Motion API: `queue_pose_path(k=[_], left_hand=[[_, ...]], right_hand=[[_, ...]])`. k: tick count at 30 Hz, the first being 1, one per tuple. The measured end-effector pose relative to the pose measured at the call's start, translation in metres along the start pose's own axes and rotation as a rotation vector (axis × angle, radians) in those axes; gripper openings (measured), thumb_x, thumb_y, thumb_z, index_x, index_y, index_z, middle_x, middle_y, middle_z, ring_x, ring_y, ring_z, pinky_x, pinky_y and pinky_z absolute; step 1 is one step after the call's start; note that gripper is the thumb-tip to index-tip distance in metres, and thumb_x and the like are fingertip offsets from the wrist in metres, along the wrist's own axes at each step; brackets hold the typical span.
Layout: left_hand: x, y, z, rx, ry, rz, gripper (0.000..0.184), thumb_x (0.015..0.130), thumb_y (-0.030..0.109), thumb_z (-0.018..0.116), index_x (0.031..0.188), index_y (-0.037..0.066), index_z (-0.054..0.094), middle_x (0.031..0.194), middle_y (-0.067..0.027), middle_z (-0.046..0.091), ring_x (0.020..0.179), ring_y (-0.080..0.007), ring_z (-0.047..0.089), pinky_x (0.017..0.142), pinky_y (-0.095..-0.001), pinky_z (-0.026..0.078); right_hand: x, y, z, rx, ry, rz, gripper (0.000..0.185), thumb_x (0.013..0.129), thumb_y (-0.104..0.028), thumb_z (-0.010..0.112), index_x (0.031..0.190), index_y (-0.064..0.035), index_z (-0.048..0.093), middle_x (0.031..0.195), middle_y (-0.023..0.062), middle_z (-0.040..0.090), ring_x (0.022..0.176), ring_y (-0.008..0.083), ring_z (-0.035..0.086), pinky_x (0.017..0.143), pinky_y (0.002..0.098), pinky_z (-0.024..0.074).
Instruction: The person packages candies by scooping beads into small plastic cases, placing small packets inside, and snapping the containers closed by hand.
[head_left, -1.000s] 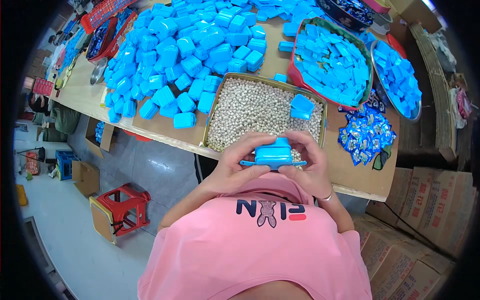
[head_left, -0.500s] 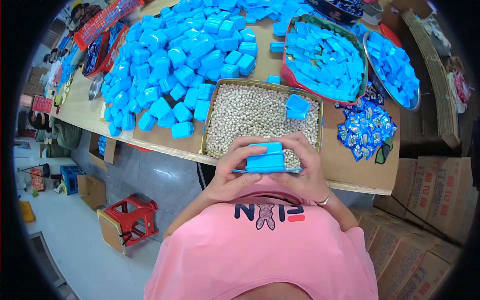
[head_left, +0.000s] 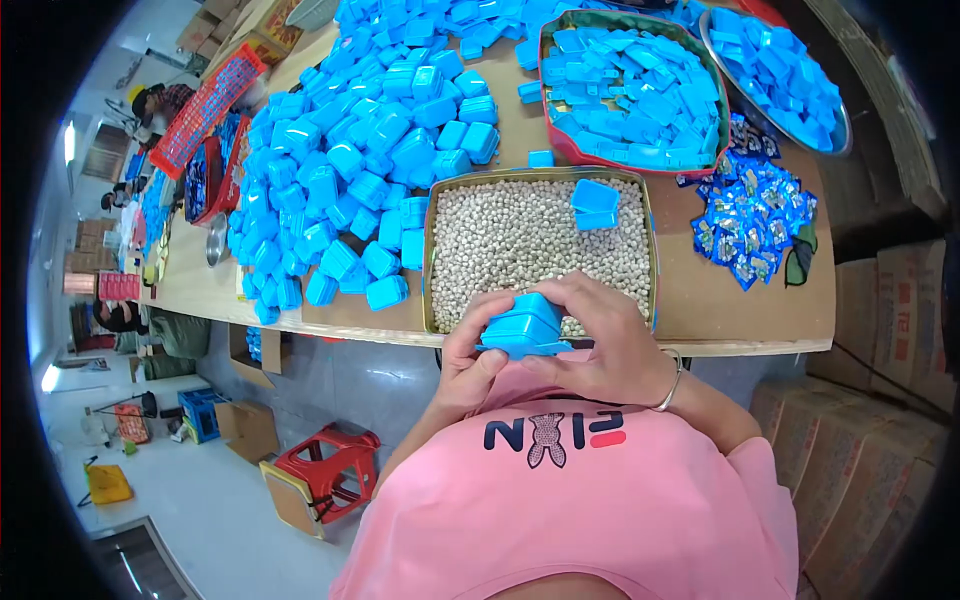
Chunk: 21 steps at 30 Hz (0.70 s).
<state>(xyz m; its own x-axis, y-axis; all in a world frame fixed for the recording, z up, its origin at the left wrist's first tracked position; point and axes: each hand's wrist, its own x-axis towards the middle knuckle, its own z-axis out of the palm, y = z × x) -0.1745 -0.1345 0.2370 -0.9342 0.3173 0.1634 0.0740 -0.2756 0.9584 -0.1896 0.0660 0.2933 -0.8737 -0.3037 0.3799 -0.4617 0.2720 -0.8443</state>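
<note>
Between them, my left hand (head_left: 470,358) and my right hand (head_left: 608,338) grip a small blue plastic box (head_left: 524,327) near my chest. Both hands are closed around it, thumbs on the near side. The box sits at an angle, and a thin flap sticks out along its lower edge. Just beyond my hands lies a rectangular tray (head_left: 652,270) full of small, pale, round beads or balls. An open blue box (head_left: 597,205) rests on the beads at the far right. What is inside the held box is hidden.
A big heap of blue boxes (head_left: 380,150) covers the table's left and back. Flat blue pieces fill a red-rimmed tray (head_left: 549,110) and a metal bowl (head_left: 845,130). Blue printed packets (head_left: 755,225) lie right. A red stool (head_left: 335,460) and cardboard cartons (head_left: 860,430) stand below.
The held box has turned from level to a slant, and my right hand's fingers have shifted over its right side. The camera view has also swung, moving the table in the picture.
</note>
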Motion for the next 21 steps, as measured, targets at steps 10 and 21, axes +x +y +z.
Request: queue_pose_path(k=[10,21], left_hand=[[0.013,0.040,0.007,0.522,-0.179,0.407,0.046,0.078,0.011,0.069,0.122,0.004,0.058,0.128,-0.0203,0.049,0.107,-0.0299,0.053,0.087,-0.0371,0.045],[0.015,0.047,0.008,0.508,-0.276,0.441,0.040,0.078,0.009,0.069,0.117,0.003,0.062,0.125,-0.0207,0.050,0.101,-0.0287,0.055,0.084,-0.0360,0.047]], right_hand=[[-0.004,-0.005,-0.010,0.150,-0.029,-0.116,0.051,0.071,-0.021,0.078,0.114,-0.0031,0.058,0.098,0.0107,0.061,0.079,0.0245,0.058,0.069,0.0317,0.0478],[-0.006,-0.002,-0.016,0.169,-0.087,-0.185,0.053,0.072,-0.018,0.077,0.118,-0.0037,0.055,0.103,0.0107,0.058,0.081,0.0239,0.058,0.066,0.0310,0.0482]])
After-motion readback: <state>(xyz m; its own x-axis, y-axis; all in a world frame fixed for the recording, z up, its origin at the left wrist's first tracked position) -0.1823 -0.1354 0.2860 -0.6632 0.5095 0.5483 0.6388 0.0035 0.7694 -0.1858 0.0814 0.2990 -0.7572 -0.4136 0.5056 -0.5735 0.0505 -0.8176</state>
